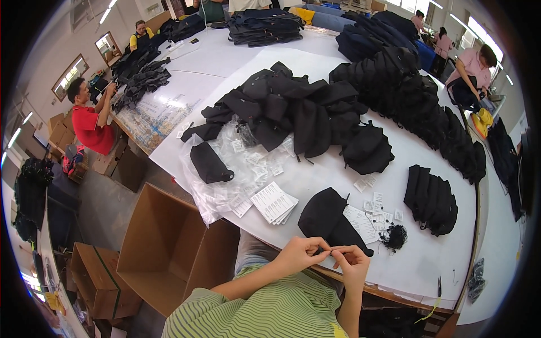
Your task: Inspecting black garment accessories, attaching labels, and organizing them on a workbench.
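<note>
At the front edge of the white table (236, 209), my left hand (304, 252) and my right hand (350, 262) meet fingertip to fingertip. Both are closed in a pinch; whatever they hold is too small to make out. Just beyond them lies a black fabric piece (324, 215), perhaps a cap or pouch. Beside it are white printed tags (359, 223) and a tangled bunch of black tag strings (394, 238). A stack of white printed cards (274, 203) sits to the left, near another black fabric piece (209, 163) lying on clear plastic bags (211, 198).
A heap of black fabric pieces (310, 115) covers the table's middle, with long rows (394, 84) at right and a short row (431, 200) nearer. An open cardboard box (163, 236) stands left of me. A person in red (93, 127) works across at left; others are farther off.
</note>
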{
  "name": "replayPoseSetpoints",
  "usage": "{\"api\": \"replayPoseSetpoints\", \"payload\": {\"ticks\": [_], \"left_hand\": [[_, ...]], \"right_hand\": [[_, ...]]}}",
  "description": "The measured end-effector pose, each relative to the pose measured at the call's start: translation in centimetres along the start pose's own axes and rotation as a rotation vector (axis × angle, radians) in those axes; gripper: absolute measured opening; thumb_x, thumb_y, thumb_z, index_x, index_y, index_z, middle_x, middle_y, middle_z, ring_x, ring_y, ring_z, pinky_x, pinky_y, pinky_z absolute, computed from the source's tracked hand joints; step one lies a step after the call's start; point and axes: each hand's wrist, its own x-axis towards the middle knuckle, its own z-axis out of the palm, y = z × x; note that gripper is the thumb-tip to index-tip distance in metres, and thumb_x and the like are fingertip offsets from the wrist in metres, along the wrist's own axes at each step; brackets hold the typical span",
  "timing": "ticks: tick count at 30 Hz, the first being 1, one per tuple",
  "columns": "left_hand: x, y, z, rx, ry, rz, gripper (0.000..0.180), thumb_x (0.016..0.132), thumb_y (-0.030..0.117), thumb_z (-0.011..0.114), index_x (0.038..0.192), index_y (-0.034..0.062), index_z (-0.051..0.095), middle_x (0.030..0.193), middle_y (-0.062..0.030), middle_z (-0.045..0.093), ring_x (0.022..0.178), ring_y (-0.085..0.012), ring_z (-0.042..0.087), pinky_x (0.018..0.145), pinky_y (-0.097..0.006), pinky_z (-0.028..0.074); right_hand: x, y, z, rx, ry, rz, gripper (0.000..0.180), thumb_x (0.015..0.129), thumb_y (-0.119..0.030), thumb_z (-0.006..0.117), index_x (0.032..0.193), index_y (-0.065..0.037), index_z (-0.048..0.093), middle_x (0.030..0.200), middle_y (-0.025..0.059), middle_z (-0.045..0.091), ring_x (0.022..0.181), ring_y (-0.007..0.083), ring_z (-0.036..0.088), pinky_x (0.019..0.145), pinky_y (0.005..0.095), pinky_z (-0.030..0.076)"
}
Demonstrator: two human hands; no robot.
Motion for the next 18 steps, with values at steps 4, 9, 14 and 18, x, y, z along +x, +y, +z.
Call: {"api": "replayPoseSetpoints", "payload": {"ticks": [4,9,14,18], "left_hand": [[-0.1,0.1,0.0,0.028,-0.006,0.0,0.01,0.083,0.013,0.068,0.089,0.0045,0.068,0.053,0.0065,0.029,0.051,-0.0026,0.025,0.048,-0.023,0.021],[-0.1,-0.2,0.1,0.051,-0.005,0.045,0.012,0.083,0.015,0.067,0.09,0.0046,0.067,0.052,0.0041,0.03,0.049,-0.0042,0.026,0.047,-0.025,0.022],[-0.1,0.1,-0.2,0.057,0.004,0.001,0.014,0.083,0.017,0.067,0.089,0.0044,0.066,0.051,0.0022,0.03,0.048,-0.0055,0.027,0.045,-0.027,0.024],[-0.1,-0.5,0.1,0.032,-0.005,0.048,0.014,0.083,0.016,0.067,0.09,0.0041,0.066,0.051,0.0023,0.03,0.048,-0.005,0.027,0.045,-0.027,0.024]], "right_hand": [[0.0,-0.3,0.1,0.006,0.013,0.009,0.007,0.079,-0.003,0.07,0.081,0.003,0.066,0.082,0.0085,0.069,0.054,0.0076,0.057,0.05,0.0193,0.045],[-0.1,0.0,-0.3,-0.114,-0.012,0.012,0.009,0.079,-0.003,0.071,0.08,0.002,0.064,0.077,0.0067,0.067,0.055,0.0055,0.055,0.048,0.0184,0.045],[0.2,-0.1,-0.9,-0.114,0.012,0.009,0.01,0.079,-0.005,0.071,0.079,0.002,0.064,0.074,0.0053,0.066,0.053,0.0048,0.054,0.048,0.0186,0.044],[0.1,-0.2,-0.6,-0.111,-0.026,0.038,0.01,0.079,-0.004,0.072,0.079,0.002,0.064,0.073,0.0049,0.066,0.053,0.0049,0.053,0.047,0.0184,0.043]]}}
